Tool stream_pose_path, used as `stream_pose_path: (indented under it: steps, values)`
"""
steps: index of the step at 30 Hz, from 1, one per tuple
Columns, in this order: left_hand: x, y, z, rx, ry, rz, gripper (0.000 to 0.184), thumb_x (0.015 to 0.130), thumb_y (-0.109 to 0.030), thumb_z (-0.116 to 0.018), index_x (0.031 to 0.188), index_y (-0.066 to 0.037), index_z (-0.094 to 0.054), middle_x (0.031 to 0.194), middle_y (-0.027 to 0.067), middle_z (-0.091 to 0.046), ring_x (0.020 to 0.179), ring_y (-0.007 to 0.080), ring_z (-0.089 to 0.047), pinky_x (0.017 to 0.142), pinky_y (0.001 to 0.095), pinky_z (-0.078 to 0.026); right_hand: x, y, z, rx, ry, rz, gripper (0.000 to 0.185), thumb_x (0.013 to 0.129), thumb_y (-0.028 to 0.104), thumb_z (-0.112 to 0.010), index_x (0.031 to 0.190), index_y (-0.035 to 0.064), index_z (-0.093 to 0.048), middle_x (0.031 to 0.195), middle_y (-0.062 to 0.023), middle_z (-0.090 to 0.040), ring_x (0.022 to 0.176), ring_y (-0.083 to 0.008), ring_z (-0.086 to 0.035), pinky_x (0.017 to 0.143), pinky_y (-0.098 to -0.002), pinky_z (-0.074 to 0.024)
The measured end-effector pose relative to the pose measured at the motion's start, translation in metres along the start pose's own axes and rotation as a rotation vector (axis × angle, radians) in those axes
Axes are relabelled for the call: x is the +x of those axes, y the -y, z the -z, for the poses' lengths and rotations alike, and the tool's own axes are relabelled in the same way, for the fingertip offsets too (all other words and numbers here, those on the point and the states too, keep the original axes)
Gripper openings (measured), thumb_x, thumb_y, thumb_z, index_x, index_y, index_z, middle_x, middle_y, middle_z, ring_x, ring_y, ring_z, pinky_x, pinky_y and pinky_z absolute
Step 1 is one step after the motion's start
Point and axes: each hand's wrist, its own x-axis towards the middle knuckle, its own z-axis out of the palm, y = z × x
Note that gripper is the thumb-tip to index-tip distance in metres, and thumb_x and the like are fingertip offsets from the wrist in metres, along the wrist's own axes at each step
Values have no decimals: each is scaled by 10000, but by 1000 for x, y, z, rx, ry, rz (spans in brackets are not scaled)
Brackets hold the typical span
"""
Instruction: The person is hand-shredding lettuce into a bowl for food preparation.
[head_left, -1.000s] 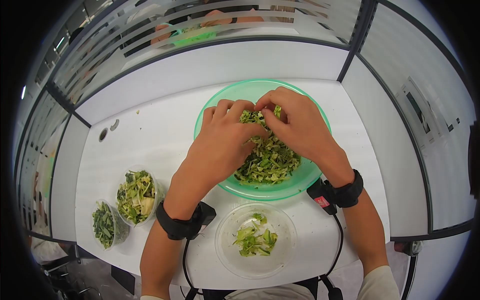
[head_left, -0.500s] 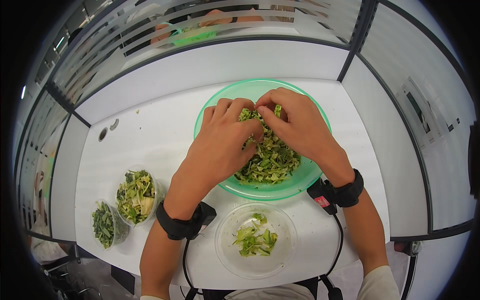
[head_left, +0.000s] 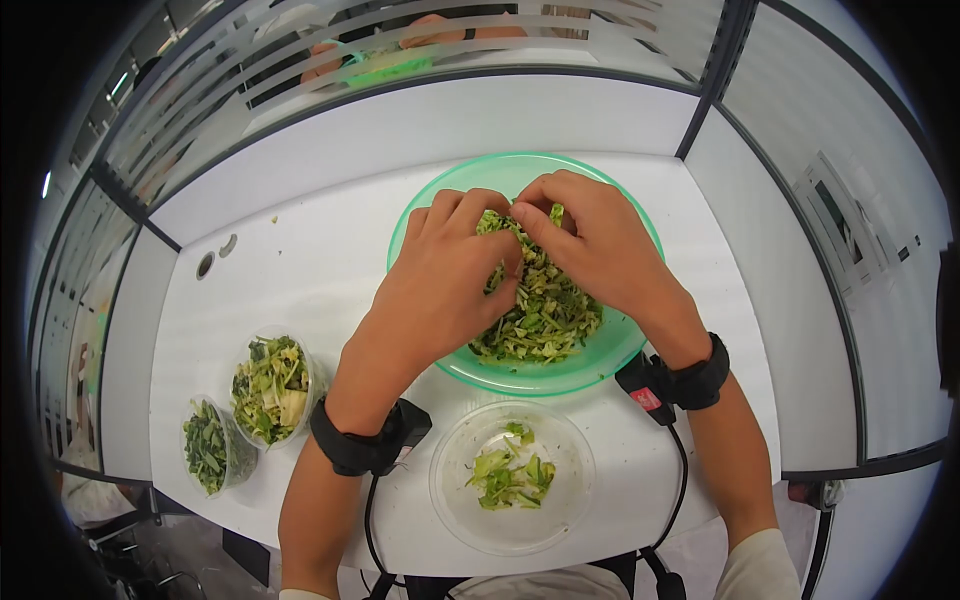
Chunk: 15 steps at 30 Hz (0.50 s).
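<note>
A green plastic basin (head_left: 620, 345) holds a heap of chopped leafy greens (head_left: 545, 320). Over the heap, my left hand (head_left: 440, 265) is curled closed with most fingertips turned down out of sight; what it pinches cannot be made out. My right hand (head_left: 600, 240) faces it, thumb and fingers bent together around a bit of green leaf (head_left: 556, 213). The fingertips of both hands nearly meet above the far half of the heap. In front of the basin stands a clear round container (head_left: 445, 500) with a few pieces of pale green leaf (head_left: 510, 475) on its bottom.
At the left are a clear tub of mixed chopped greens (head_left: 270, 390) and a smaller tub of darker leaves (head_left: 207, 455). Black wrist straps with cables (head_left: 683, 480) run off the near table edge. White partitions (head_left: 430, 120) enclose the white table (head_left: 320, 250).
Both hands stay over the heap in nearly the same pose, with only slight finger movement. The whole view has shifted very slightly; the containers have not moved.
</note>
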Motion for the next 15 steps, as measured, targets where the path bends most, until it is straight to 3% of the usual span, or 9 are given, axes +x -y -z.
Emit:
stream_pose_path:
  steps: [7, 15]
  values:
    - [-1, -5, 5, 27, 80, 13, 226, 755, -137, -859, 971, -152, -792, 1436, 81, -571, 1327, 321, -497, 1163, 482, -375, 0, -1, 0, -3, 9, -10, 267, 996, 286, -637, 998, 34, -724, 938, -135, -705, 865, -327, -679, 770, -439, -522]
    - [0, -2, 2, 4, 34, -9, 130, 782, -102, -806, 907, -104, -771, 1365, 93, -606, 1276, 325, -527, 1125, 469, -416, 1, -3, -1, 11, 24, -15, 249, 992, 269, -641, 1001, 35, -726, 932, -142, -708, 858, -336, -681, 763, -439, -523]
